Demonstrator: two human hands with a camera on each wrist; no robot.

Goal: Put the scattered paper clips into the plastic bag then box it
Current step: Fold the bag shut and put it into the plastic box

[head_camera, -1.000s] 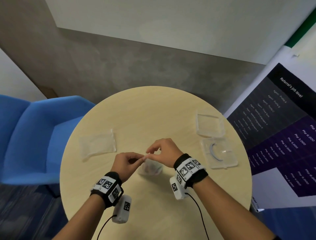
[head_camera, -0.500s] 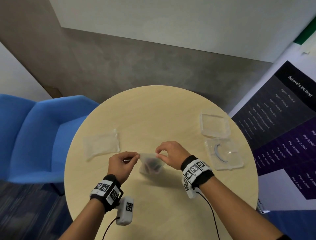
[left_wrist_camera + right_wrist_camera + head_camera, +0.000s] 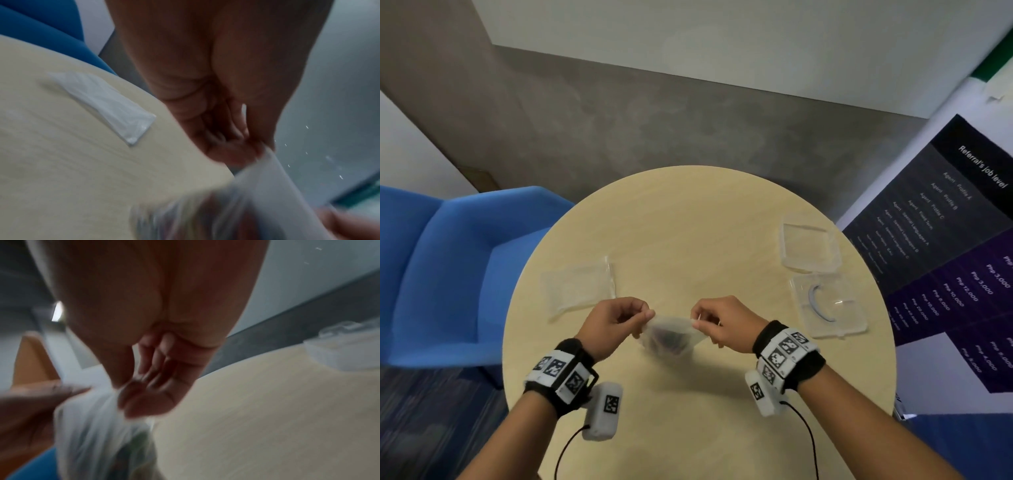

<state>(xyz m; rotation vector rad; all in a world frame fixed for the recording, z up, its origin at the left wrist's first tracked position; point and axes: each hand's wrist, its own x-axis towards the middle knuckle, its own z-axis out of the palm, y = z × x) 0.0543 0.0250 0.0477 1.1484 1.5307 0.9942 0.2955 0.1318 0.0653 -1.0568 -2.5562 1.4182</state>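
A small clear plastic bag (image 3: 671, 337) with dark paper clips (image 3: 669, 341) inside hangs just above the round table (image 3: 688, 240), stretched between both hands. My left hand (image 3: 643, 317) pinches its left top corner, my right hand (image 3: 697, 322) pinches the right top corner. In the left wrist view the bag (image 3: 267, 186) is blurred below the pinching left hand (image 3: 261, 149). The right wrist view shows the bag (image 3: 92, 426) hanging from my right hand (image 3: 123, 386). A clear plastic box (image 3: 810, 251) sits at the table's right, its lid (image 3: 828, 306) beside it.
A second, flat clear bag (image 3: 580, 291) lies on the table's left side. A blue chair (image 3: 448, 274) stands left of the table. A dark printed banner (image 3: 945, 257) stands at the right. The box (image 3: 345, 353) shows at the right wrist view's far right.
My hands have moved apart, pulling the bag's top edge taut between them. The view has shifted slightly; the bag stays over the same part of the table.
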